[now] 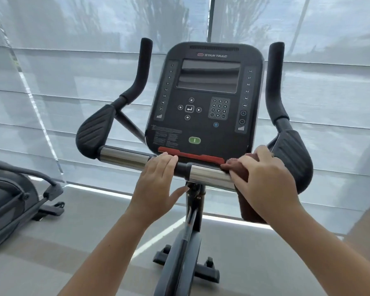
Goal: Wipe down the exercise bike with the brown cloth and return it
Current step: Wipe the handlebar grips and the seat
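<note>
The right hand [263, 178] clasps the brown cloth [249, 208] round the handlebar [209, 176], centre-right, to wipe it; the left hand [156, 184] rests flat, fingers relaxed, steadying.

Two hands show: left hand [156, 184] and right hand [265, 178]. One brown cloth [249, 208] lies under the right hand. One exercise bike [205, 92] stands beyond both, one other machine [13, 199] far left of the left hand.

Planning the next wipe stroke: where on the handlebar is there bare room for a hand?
Free: the left chrome tube between the black ribbed elbow pad and the left hand; a shorter chrome stretch between that hand and the brown cloth. Crowded: the right end, where the right hand holds the cloth beside the other ribbed pad.
</note>
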